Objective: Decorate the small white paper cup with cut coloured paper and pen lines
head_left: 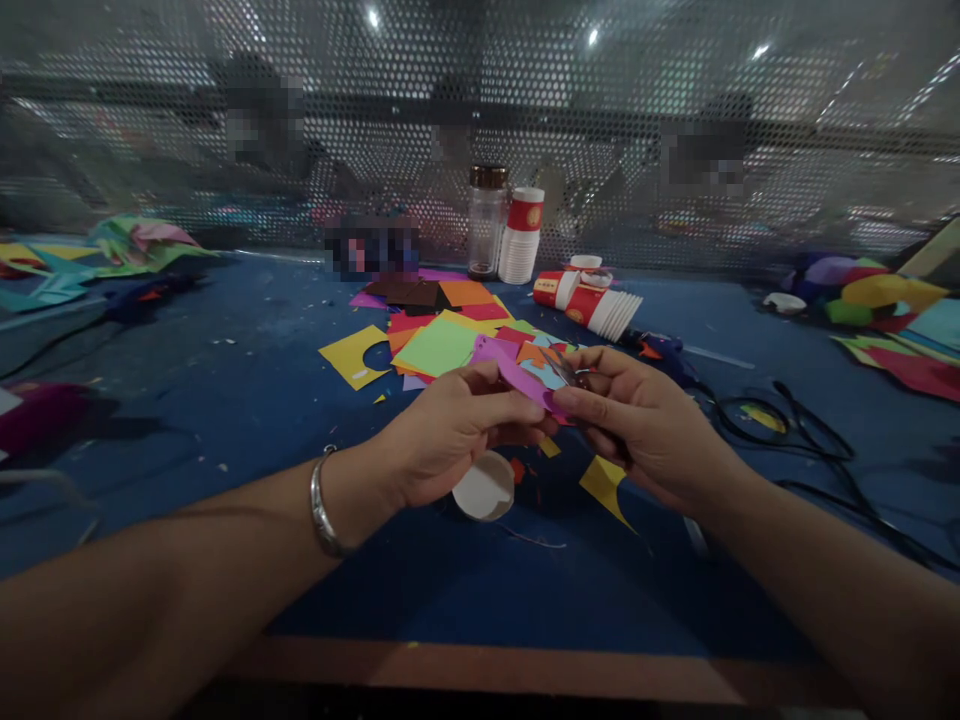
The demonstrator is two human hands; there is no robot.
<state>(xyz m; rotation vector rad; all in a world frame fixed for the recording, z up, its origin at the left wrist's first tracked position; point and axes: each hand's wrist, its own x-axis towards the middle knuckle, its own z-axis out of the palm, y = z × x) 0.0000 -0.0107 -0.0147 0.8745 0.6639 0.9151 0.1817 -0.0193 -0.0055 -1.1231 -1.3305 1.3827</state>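
My left hand [450,435] pinches a purple paper piece [510,372] in front of me, above the blue table [247,390]. My right hand [637,420] is closed around small scissors [571,375] whose blades meet the same purple paper. A silver bracelet [322,515] circles my left wrist. Beneath my hands lie a white paper cup [484,488] on its side and a yellow paper scrap [604,485].
Several coloured paper sheets [442,340] lie scattered behind my hands. Stacked red-and-white paper cups [521,235], more cups lying down [592,300] and a clear bottle [486,220] stand further back. Black cables [810,440] run at right. A perforated metal screen [675,100] closes the far side; blurred people sit behind it.
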